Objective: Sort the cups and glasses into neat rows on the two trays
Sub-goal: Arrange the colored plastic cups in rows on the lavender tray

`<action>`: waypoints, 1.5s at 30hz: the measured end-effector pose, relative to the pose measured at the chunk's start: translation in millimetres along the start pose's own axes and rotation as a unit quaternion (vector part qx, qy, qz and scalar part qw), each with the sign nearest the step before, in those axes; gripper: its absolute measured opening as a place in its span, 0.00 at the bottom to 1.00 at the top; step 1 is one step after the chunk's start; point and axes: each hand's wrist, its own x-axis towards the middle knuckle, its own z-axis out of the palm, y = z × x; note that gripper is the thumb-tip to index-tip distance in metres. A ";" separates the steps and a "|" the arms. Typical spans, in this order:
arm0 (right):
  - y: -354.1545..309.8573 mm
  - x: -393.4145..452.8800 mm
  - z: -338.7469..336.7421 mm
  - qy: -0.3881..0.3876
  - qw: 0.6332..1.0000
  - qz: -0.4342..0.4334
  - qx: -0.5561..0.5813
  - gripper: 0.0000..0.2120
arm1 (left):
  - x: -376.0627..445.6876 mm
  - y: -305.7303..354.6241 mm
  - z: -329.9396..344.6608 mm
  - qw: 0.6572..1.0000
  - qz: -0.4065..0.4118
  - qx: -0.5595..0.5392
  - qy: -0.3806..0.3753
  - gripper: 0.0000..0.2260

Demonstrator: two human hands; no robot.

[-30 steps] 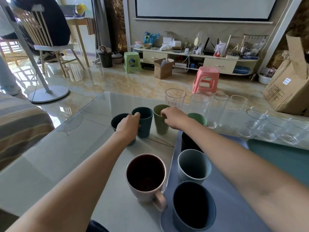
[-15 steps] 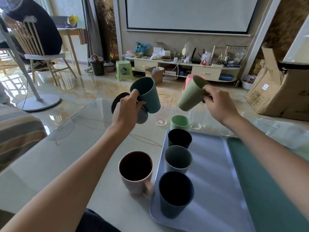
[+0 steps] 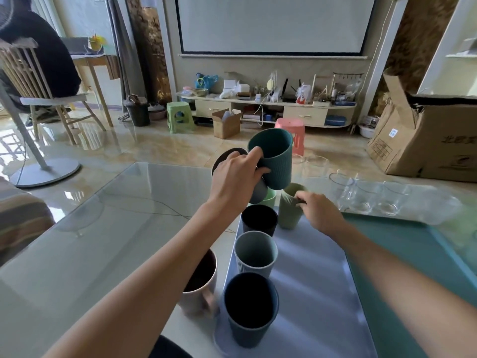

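Note:
My left hand [image 3: 236, 177] grips two cups in the air above the far end of the lilac tray [image 3: 317, 288]: a teal ribbed cup [image 3: 277, 161] and a dark grey cup [image 3: 256, 191] partly hidden behind my fingers. My right hand [image 3: 318, 211] pinches the rim of an olive-green cup [image 3: 290, 210] that stands on the lilac tray beside a black cup [image 3: 259, 220]. A column of cups runs along the tray's left side: a light green cup [image 3: 269, 197], the black cup, a pale grey cup [image 3: 255, 254] and a dark blue cup [image 3: 250, 308]. The green tray [image 3: 402, 244] lies to the right.
A pink mug [image 3: 200, 288] stands on the glass table [image 3: 108, 236] just left of the lilac tray. Several clear glasses [image 3: 366, 197] stand beyond the green tray. A cardboard box [image 3: 426, 140] sits at far right, a fan base [image 3: 44, 171] on the floor at left.
My right hand has brought the olive-green cup down from the air onto the lilac tray. My left hand has carried its two cups to the right, over the tray's far end.

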 end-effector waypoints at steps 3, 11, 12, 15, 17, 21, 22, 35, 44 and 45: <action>-2.0 3.9 3.2 -0.003 1.000 -0.007 -0.019 0.04 | 0.0 -3.0 3.7 1.000 0.005 0.002 -0.006 0.10; -3.9 -8.6 -6.9 0.026 0.999 -0.004 -0.047 0.14 | -3.3 -4.0 7.7 0.999 0.012 0.028 -0.027 0.10; -5.1 -11.2 -12.0 0.062 0.998 -0.002 -0.034 0.19 | -3.3 -3.2 7.2 0.999 0.018 0.029 -0.026 0.10; -13.8 -19.7 -30.4 0.153 0.987 -0.024 0.049 0.27 | -1.4 0.4 4.0 0.999 0.038 0.020 -0.020 0.09; -25.0 -27.2 -43.3 0.113 0.972 -0.037 0.202 0.29 | 0.2 4.6 2.8 0.998 0.061 0.002 -0.028 0.09; -45.0 -41.4 -56.9 0.049 0.912 -0.006 0.407 0.37 | -3.3 17.0 3.7 0.989 0.123 -0.026 -0.077 0.08; -44.7 -44.0 -57.0 0.066 0.906 0.006 0.419 0.37 | -4.1 19.3 3.7 0.986 0.135 -0.027 -0.095 0.08; -11.7 -85.0 27.3 0.042 0.880 0.173 0.441 0.35 | -0.2 12.7 -8.8 0.995 0.075 -0.046 -0.051 0.18; -11.7 -80.8 54.2 0.025 0.890 0.187 0.416 0.35 | -1.3 16.1 -4.7 0.993 0.090 -0.042 -0.064 0.19; -12.3 -81.4 52.2 0.021 0.891 0.183 0.415 0.35 | -1.5 16.6 -4.1 0.993 0.091 -0.041 -0.069 0.19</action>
